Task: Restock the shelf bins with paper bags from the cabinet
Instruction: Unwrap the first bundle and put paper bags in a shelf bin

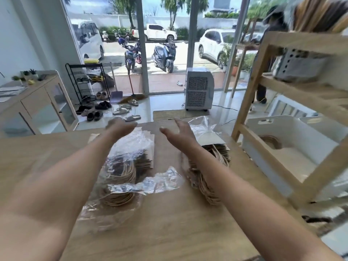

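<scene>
Two stacks of brown paper bags with twisted cord handles, flat on a pale wood-grain tabletop (169, 232). Left stack (130, 166) half-sheathed in crinkled clear plastic wrap (160, 182), torn open and glinting, cord loops bunched at the near end. Right stack (211, 166) bare, fanned slightly, handles spilling toward the near edge, a second loose sheet of clear plastic (202, 127) crumpled just beyond it.

Above the stacks, both bare forearms outstretched. Left hand (120, 127) blurred, palm down, fingers spread and holding nothing, poised over the far end of the wrapped stack. Right hand (178, 131) likewise open, fingers (179, 123) splayed and empty, between the two stacks and clear of the bags.

To the right, an unpainted wooden shelf (263, 85) of square posts and slats. On its lower level, a smooth white plastic bin (282, 129) with slotted handle holes, a few coiled brown handles visible inside. On the level above, a grey perforated bin (299, 66), blurred.

At far left, a light wooden cabinet (37, 104) with glass doors. Beyond the tabletop, glossy floor, scattered shoes, a white boxy cooler with grilles (199, 89), and tall glass panes facing a car park.
</scene>
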Available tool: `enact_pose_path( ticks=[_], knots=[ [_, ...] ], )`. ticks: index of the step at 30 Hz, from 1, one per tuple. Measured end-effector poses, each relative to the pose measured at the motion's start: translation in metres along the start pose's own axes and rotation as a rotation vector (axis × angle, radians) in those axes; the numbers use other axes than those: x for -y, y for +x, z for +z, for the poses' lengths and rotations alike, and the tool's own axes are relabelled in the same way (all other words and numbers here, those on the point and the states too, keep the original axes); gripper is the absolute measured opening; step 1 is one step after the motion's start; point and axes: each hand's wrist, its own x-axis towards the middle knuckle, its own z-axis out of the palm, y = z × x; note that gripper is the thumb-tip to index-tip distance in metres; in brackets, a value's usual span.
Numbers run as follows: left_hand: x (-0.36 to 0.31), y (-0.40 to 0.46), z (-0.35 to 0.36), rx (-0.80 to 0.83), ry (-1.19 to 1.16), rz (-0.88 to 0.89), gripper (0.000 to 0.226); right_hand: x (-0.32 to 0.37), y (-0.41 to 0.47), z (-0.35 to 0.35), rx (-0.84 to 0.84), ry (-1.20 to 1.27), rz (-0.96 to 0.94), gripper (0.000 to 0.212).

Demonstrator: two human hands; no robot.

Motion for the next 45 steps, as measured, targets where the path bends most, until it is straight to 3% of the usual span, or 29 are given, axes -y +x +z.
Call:
enact_pose_path(
  ticks=[4, 8, 12, 14, 18, 24, 29, 33, 37, 43, 45],
  knots=[
    [-0.071, -0.034, 0.048, 0.134, -0.051, 0.220, 0.057, -0.016, -0.005, -0.066, -0.126, -0.088, -0.013, 0.066],
    [-0.113, -0.064, 0.086, 0.341, -0.026, 0.229, 0.098, -0.044, -0.013, -0.107, -0.177, -0.071, 0.151, 0.054],
    [-0.128, -0.077, 0.123, 0.424, -0.004, 0.214, 0.091, -0.071, -0.019, -0.123, -0.180, 0.020, 0.340, 0.014],
    [-0.127, -0.079, 0.134, 0.305, 0.102, 0.207, 0.088, -0.077, -0.021, -0.127, -0.188, 0.097, 0.427, 0.028],
    [-0.125, -0.076, 0.138, 0.221, 0.129, 0.182, 0.070, -0.082, -0.024, -0.130, -0.069, 0.225, 0.605, 0.017],
    [-0.120, -0.068, 0.133, 0.433, -0.130, -0.015, 0.063, -0.083, -0.021, -0.127, 0.024, 0.124, 0.723, 0.023],
    [-0.120, -0.064, 0.131, 0.492, -0.199, -0.043, 0.060, -0.076, -0.017, -0.125, 0.059, 0.040, 0.776, 0.029],
    [-0.115, -0.059, 0.131, 0.530, -0.215, -0.063, 0.060, -0.076, -0.013, -0.125, 0.008, 0.152, 0.820, 0.045],
    [-0.113, -0.054, 0.130, 0.528, -0.234, -0.064, 0.060, -0.076, -0.007, -0.123, 0.010, 0.228, 0.858, 0.039],
    [-0.107, -0.047, 0.126, 0.602, -0.268, -0.072, 0.053, -0.074, -0.006, -0.118, -0.019, 0.397, 0.869, 0.060],
    [-0.105, -0.045, 0.125, 0.607, -0.273, -0.078, 0.054, -0.068, -0.008, -0.110, -0.075, 0.536, 0.838, 0.089]
  ],
)
